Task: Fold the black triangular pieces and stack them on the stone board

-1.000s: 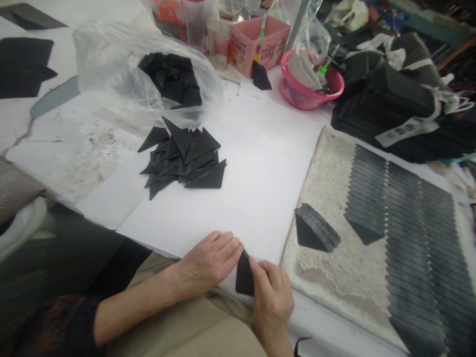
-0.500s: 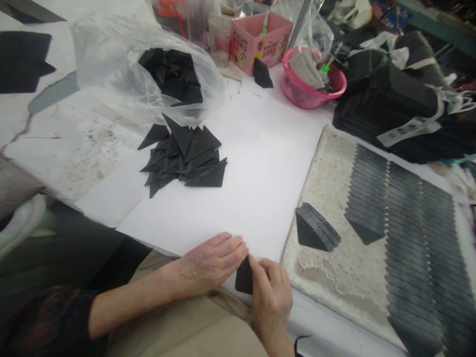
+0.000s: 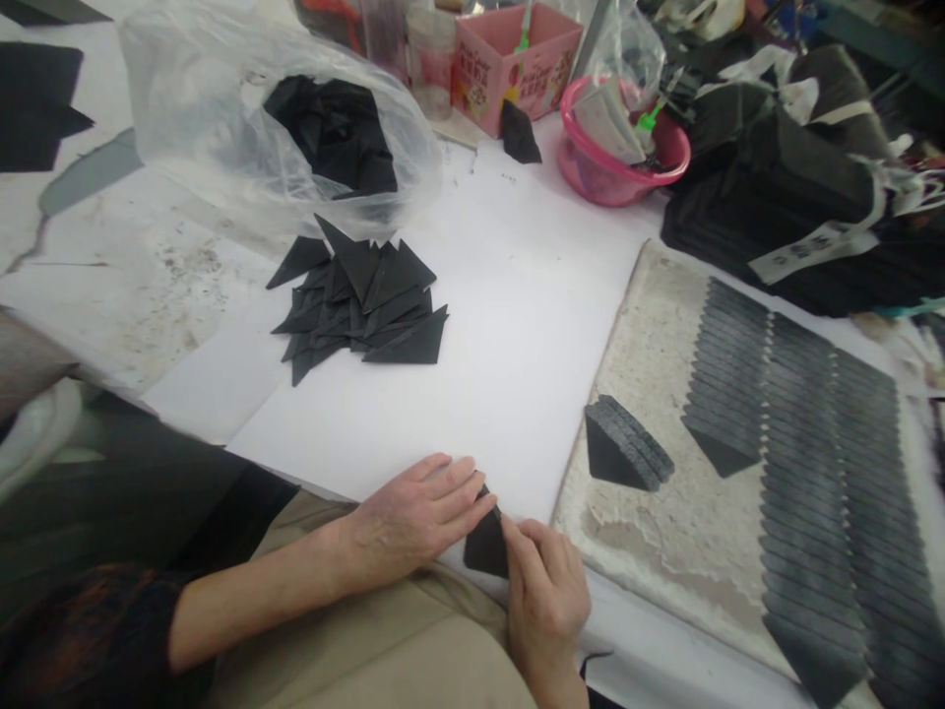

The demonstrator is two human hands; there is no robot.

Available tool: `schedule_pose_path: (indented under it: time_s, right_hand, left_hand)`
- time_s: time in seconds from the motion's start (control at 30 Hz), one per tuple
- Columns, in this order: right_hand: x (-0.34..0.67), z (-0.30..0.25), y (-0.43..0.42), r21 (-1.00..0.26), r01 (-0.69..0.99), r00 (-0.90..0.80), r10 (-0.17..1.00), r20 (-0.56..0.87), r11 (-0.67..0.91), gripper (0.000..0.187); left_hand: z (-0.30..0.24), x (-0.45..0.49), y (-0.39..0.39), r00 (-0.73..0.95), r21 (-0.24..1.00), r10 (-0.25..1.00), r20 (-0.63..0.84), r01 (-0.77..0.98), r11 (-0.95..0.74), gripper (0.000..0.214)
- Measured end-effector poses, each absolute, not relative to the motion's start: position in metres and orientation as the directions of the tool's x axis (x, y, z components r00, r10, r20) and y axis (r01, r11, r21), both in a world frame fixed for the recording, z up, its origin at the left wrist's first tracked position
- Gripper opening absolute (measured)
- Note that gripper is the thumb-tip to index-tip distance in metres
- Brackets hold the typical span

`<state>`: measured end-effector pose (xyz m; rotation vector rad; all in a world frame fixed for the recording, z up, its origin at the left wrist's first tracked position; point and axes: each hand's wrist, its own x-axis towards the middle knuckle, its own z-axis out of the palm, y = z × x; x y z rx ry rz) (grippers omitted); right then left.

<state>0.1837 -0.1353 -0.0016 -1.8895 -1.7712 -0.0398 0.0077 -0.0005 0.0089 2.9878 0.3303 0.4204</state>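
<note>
At the table's near edge lies a flat black piece (image 3: 485, 547) with a pointed top, partly covered by my hands. My left hand (image 3: 414, 517) rests with fingers stretched out, their tips on the piece's upper left edge. My right hand (image 3: 547, 586) is closed, thumb and fingers pinching the piece's right edge. Farther off on the white sheet is a loose pile of black triangular pieces (image 3: 358, 305). To the right, a short overlapped stack of pieces (image 3: 624, 448) and long overlapped rows (image 3: 804, 463) lie on a worn pale board (image 3: 671, 551).
A clear plastic bag (image 3: 199, 128) with more black pieces stands behind the pile. Along the back are a pink box (image 3: 491, 84) and a pink basin (image 3: 605, 187) with small items. Bundled black material (image 3: 783, 207) sits at the back right.
My left fingertips have slid slightly down and spread along the piece's upper edge. My right hand has moved a little right, and more of the black piece shows. The view has shifted slightly.
</note>
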Motion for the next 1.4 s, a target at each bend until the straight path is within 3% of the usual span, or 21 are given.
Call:
schedule_pose_path:
  time_s: [0.23,0.67,0.83,1.0,1.2,1.4]
  right_hand:
    - [0.174,-0.005,-0.120,-0.390,0.921,0.157,0.920,0.359,-0.005,0.020]
    - [0.184,0.000,-0.131,-0.383,0.923,0.110,0.927,0.358,0.039,0.018]
    - [0.182,0.001,-0.131,-0.362,0.931,0.097,0.932,0.350,0.039,0.022]
    - [0.185,0.001,-0.136,-0.354,0.934,0.077,0.941,0.330,0.048,0.026]
    - [0.188,0.000,-0.143,-0.368,0.929,0.120,0.929,0.349,0.019,0.016]
    - [0.186,0.005,-0.142,-0.359,0.933,0.108,0.937,0.332,0.020,0.022]
  left_hand:
    - [0.007,0.006,0.006,0.933,0.065,0.236,0.273,0.226,-0.972,0.029]
    - [0.011,0.005,0.002,0.948,0.084,0.226,0.225,0.212,-0.974,0.034]
    - [0.011,0.009,-0.002,0.946,0.043,0.227,0.233,0.223,-0.974,0.032]
    - [0.009,0.012,-0.003,0.942,0.083,0.197,0.272,0.180,-0.980,0.028]
    - [0.008,0.013,-0.006,0.946,0.096,0.218,0.242,0.200,-0.975,0.032]
    - [0.012,0.016,-0.011,0.945,0.057,0.234,0.227,0.227,-0.972,0.033]
